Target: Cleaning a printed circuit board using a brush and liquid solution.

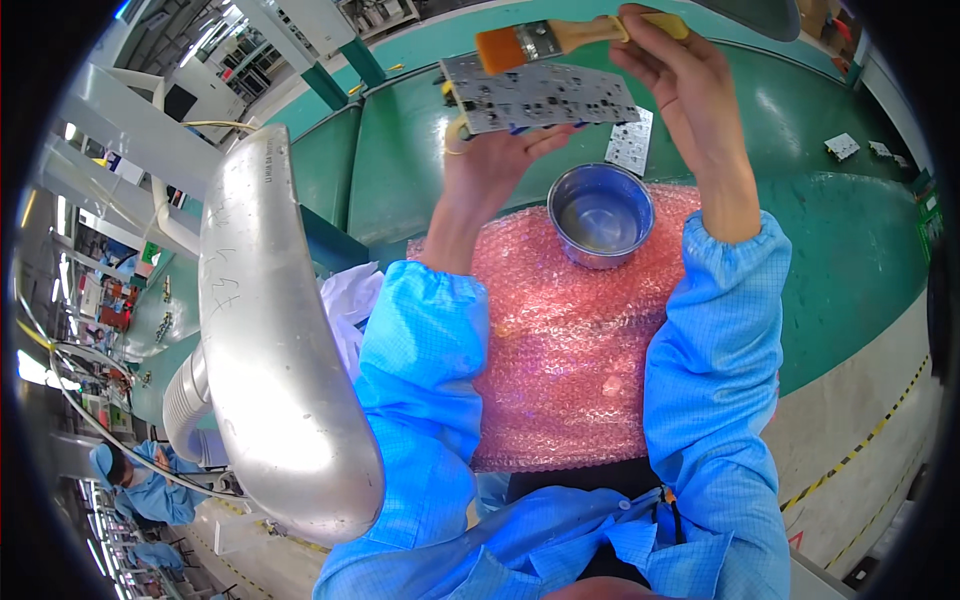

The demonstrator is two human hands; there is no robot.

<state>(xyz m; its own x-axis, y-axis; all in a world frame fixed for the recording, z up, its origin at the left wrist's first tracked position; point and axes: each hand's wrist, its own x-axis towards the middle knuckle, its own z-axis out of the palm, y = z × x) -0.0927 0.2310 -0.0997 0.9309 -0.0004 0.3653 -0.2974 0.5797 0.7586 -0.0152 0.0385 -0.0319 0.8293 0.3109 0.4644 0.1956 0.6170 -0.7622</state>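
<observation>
My left hand (490, 165) is closed on a grey circuit board (550, 95) from below and lifts it above the green table, its face dotted with small dark parts and holes. In my right hand (690, 95) is a paintbrush (560, 40) with a wooden handle and orange bristles, held level. The bristles lie over the board's upper left part in the picture; whether they touch it I cannot tell. Below my hands, a round metal bowl (600, 215) stands on pink bubble wrap (570, 370). Some liquid seems to lie in the bowl.
Behind the bowl, another circuit board (629, 142) lies on the green table (770, 120). Small board pieces (842, 146) rest at the far right. A large silver duct hood (270, 340) reaches in close to my left arm. Another person (150, 480) in blue is at the lower left.
</observation>
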